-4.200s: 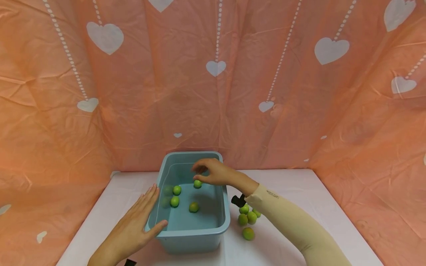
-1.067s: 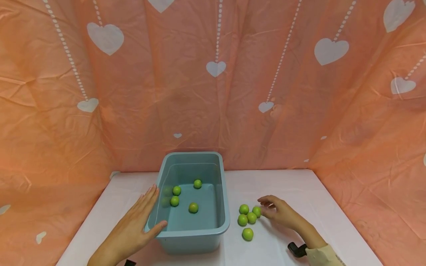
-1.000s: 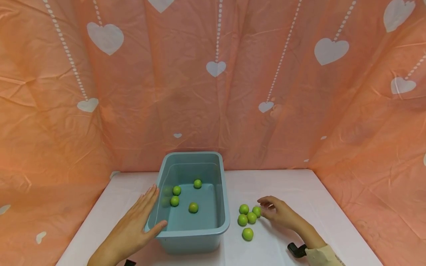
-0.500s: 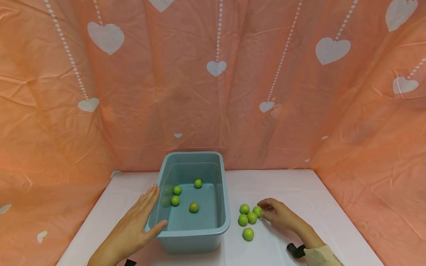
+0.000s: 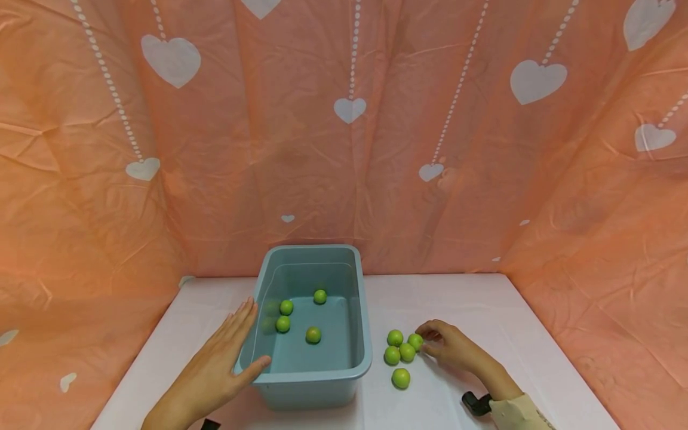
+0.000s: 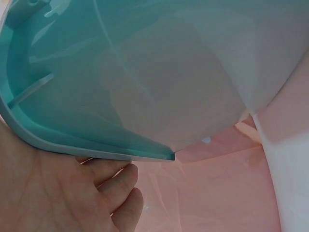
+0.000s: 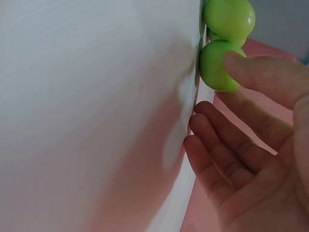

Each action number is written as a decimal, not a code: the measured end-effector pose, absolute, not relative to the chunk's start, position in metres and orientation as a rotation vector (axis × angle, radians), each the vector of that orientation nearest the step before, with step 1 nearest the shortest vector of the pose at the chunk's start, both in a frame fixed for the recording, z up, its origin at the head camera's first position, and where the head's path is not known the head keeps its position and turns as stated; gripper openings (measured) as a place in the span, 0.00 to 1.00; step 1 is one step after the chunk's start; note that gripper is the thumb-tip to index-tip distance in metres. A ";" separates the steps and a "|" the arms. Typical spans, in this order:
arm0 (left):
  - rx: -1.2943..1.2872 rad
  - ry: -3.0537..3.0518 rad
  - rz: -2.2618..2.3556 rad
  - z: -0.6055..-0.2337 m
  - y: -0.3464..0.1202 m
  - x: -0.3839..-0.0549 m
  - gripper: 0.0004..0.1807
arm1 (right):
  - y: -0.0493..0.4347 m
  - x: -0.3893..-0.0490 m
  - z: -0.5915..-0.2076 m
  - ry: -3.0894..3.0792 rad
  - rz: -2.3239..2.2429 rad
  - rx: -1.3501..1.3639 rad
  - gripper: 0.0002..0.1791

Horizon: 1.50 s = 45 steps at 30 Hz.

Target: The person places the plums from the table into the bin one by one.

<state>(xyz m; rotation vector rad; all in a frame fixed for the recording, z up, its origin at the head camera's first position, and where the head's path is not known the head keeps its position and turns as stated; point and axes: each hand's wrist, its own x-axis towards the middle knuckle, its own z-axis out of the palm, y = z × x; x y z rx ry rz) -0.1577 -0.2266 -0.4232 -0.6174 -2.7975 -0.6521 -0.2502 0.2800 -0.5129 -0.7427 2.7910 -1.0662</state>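
Note:
My left hand (image 5: 215,358) lies with straight fingers along the left rim of a blue-grey plastic tub (image 5: 312,377), thumb over its near corner. In the left wrist view the palm is against the rim, below the tub's wall (image 6: 135,87). On the white table to the right, my right hand (image 5: 457,349) pinches a small round green fruit (image 5: 415,342) between thumb and index finger. The right wrist view has the thumb on this green fruit (image 7: 217,65), with the other fingers bent loosely below. Several like fruits (image 5: 407,352) lie close beside it.
Inside the tub several green fruits (image 5: 313,335) rest on the floor. One fruit (image 5: 401,378) lies apart, nearer on the white-covered table (image 5: 462,298). Orange cloth (image 5: 344,179) with white hearts hangs behind and at both sides.
My right hand moved from inside the tub to the fruits on the table, leaving a fruit in the tub. Thumb and index then closed on the rightmost fruit. The left hand stayed still.

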 end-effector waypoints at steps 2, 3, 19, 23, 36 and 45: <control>-0.617 -2.799 -0.652 -0.423 -0.226 -0.158 0.52 | 0.280 -0.250 -0.512 2.797 -1.061 -0.749 0.12; -0.617 -2.798 -0.652 -0.423 -0.226 -0.158 0.52 | 0.279 -0.250 -0.512 2.799 -1.060 -0.750 0.12; -0.620 -2.801 -0.637 -0.422 -0.226 -0.158 0.53 | 0.276 -0.251 -0.514 2.787 -1.087 -0.824 0.16; -0.616 -2.803 -0.648 -0.421 -0.226 -0.157 0.53 | 0.275 -0.253 -0.515 2.800 -1.072 -0.820 0.16; -0.635 -2.782 -0.616 -0.421 -0.225 -0.157 0.52 | 0.270 -0.255 -0.512 2.808 -1.049 -0.790 0.13; -0.621 -2.795 -0.641 -0.421 -0.225 -0.157 0.52 | 0.268 -0.257 -0.510 2.827 -1.061 -0.728 0.11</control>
